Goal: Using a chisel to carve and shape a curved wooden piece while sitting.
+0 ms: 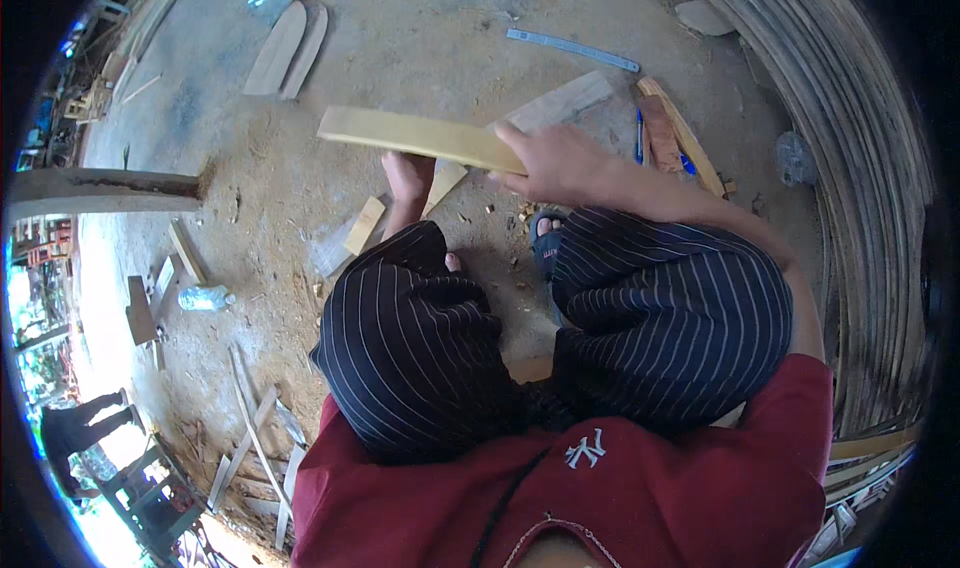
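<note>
A pale wooden board [410, 136] is held up in front of my knees, running left to right with a slight downward tilt to the right. Its right end is in my right hand [560, 166], the fingers and thumb closed round it. My left hand [408, 178] is closed against the board's lower side near the middle; the board hides part of its fingers. On the floor beneath lie a short wooden block [365, 226] and another light wood piece [444, 186].
A metal ruler [572, 50], a flat plank [555, 103], a blue pen [639, 136] and a reddish wood block [660, 133] lie ahead. Two shaped boards [277, 50] rest at far left. Long stacked strips [850, 168] line the right. A post [105, 190] and plastic bottle [206, 298] are left.
</note>
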The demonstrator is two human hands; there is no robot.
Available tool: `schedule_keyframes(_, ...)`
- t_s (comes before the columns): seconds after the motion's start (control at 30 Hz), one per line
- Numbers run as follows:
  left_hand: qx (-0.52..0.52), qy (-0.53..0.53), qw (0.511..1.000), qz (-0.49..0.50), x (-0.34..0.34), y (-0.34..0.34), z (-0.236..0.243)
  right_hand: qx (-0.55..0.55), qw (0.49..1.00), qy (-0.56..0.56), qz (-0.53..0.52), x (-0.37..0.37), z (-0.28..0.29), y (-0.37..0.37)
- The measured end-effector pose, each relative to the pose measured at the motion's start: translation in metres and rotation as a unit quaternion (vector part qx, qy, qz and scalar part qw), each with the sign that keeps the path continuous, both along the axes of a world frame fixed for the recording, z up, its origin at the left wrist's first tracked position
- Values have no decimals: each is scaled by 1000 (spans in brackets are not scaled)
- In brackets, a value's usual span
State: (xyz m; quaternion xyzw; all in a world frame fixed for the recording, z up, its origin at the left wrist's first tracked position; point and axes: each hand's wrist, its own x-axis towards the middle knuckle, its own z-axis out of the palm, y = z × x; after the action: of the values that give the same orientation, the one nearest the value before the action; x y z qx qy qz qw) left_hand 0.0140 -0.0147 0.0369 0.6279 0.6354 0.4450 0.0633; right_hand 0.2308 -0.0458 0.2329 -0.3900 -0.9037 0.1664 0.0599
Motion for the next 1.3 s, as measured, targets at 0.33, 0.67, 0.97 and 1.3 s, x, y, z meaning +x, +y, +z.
schedule_keyframes(0.33, 65, -272, 957, -82, -2, 0, -9, -48, 999, -4, -22, 6, -11, -4)
schedule_keyframes(0.67, 54, -24, 998, -5, 2, -7, -2, -20, 999, 11, -33, -1, -11, -3)
schedule_keyframes(0.97, 59, -320, 940, -101, -2, -5, -25, -7, 998, 27, -50, -4, -25, -3)
schedule_keyframes(1.3, 22, -224, 973, -42, -5, 3, -29, -16, 993, 93, -74, -7, -16, -4)
